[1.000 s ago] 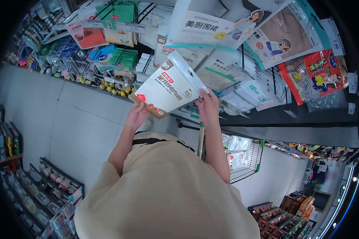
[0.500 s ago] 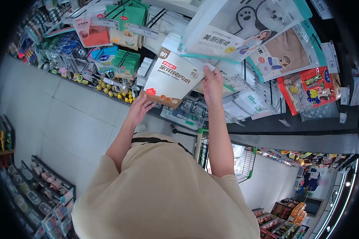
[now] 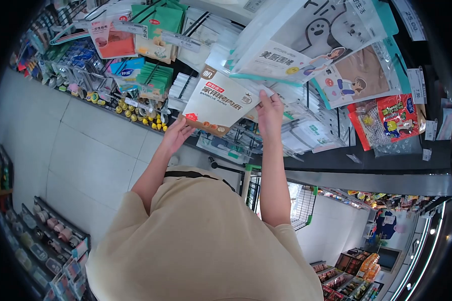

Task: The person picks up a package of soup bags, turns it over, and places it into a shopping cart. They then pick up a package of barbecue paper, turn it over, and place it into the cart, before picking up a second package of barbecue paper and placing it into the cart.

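Observation:
A flat white and brown pack of barbecue paper is held tilted in front of the hanging shelf goods. At its lower left corner, my left hand grips the brown edge with thumb and fingers. My right hand pinches the upper right edge, fingers closed on it. Just above the right hand hang bagged kitchen aprons, one with a cartoon animal print. Behind the pack are white packets on hooks, partly hidden by it.
A shopping cart with green corners stands to my right, beyond my arm. Red packs hang at the right. Green packets and yellow-tipped items hang at the left. Another shelf stands at lower left, across the tiled floor.
The view has shifted slightly. Both hands still hold the barbecue paper pack in nearly the same pose, its top tipped a little further away.

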A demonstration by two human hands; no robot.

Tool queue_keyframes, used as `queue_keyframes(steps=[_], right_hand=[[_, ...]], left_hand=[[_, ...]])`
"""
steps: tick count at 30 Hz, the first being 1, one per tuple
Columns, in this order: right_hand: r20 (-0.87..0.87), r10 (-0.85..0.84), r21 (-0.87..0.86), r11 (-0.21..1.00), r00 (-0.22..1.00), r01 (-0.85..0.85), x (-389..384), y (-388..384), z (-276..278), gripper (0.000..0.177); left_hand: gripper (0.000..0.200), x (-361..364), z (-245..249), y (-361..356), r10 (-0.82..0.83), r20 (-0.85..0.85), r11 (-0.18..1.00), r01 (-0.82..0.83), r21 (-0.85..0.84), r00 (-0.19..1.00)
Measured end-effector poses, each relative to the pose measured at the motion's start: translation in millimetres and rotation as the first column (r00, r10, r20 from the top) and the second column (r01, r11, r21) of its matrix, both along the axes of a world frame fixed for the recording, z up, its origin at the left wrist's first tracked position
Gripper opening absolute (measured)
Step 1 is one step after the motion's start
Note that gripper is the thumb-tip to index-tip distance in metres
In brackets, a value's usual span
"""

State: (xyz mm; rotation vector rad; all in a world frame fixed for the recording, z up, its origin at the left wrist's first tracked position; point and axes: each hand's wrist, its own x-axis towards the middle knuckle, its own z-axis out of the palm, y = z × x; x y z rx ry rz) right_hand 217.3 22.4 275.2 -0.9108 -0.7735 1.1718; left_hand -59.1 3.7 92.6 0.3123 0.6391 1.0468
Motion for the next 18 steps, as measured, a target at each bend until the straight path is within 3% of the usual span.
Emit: queue_keyframes(steps=[18], right_hand=[[-0.017,0.003,0.034,0.999,1.000,-0.002,2.3,-1.8,-1.5,0.027]], left_hand=[[0.026,5.2,-0.5,1.2,-0.014,0.010,1.000,0.014,0.001,1.000]])
